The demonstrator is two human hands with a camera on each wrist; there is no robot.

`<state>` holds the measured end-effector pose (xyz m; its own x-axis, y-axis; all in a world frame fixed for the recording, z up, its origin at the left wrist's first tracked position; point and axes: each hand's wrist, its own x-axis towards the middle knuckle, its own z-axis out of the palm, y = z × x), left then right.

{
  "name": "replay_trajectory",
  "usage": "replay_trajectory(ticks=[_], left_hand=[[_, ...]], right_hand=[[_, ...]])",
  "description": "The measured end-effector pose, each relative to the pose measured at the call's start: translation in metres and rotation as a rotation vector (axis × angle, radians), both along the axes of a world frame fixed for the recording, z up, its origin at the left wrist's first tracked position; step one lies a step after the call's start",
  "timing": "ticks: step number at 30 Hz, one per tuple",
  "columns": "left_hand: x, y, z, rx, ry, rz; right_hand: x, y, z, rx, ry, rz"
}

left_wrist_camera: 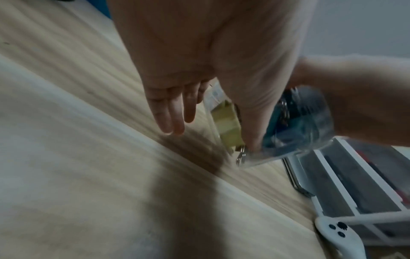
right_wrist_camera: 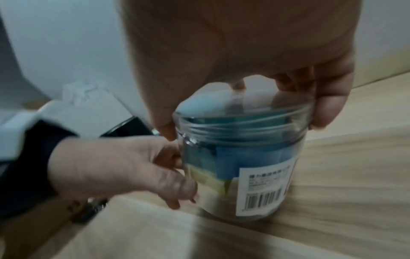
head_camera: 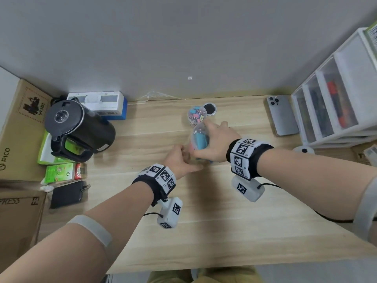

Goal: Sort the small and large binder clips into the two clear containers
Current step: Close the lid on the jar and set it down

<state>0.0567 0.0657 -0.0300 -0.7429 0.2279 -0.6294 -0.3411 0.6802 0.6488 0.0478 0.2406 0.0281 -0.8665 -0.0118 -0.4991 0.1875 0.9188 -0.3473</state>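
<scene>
At centre frame, our right hand (right_wrist_camera: pixel 244 70) pinches the rim of the tall clear plastic jar of large blue and yellow clips (right_wrist_camera: pixel 239 163); our left hand (right_wrist_camera: pixel 124 168) cups its side, fingers loosely curled. We should steady the base while moving it.

head view looks down from above; both wrist views, close in, share the jar (right_wrist_camera: pixel 239 163).

Clear glossy plastic jar (right_wrist_camera: pixel 241 157); paper label (right_wrist_camera: pixel 264 189); matt wood-grain table (head_camera: pixel 204 211).
</scene>
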Motion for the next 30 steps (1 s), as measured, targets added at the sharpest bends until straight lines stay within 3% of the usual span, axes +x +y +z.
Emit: replay_trajectory(ticks=[4, 7, 11, 22, 30], left_hand=[[-0.013, 0.008, -0.007, -0.085, 0.049, -0.146], [-0.018, 0.012, -0.001, 0.084, -0.046, -0.046], [-0.022, 0.021, 0.001, 0.249, -0.118, 0.082], [-0.024, 0.014, -0.018, 0.344, -0.046, -0.276], [-0.020, 0.030, -0.033, 0.260, 0.145, -0.136]], right_hand=[[0.005, 0.006, -0.017, 0.270, 0.120, 0.207], [0.011, 0.015, -0.027, 0.357, 0.141, 0.321], [0.014, 0.020, -0.035, 0.307, 0.162, 0.290], [0.013, 0.036, -0.042, 0.058, 0.212, 0.299], [0.016, 0.037, -0.059, 0.084, 0.226, 0.281]])
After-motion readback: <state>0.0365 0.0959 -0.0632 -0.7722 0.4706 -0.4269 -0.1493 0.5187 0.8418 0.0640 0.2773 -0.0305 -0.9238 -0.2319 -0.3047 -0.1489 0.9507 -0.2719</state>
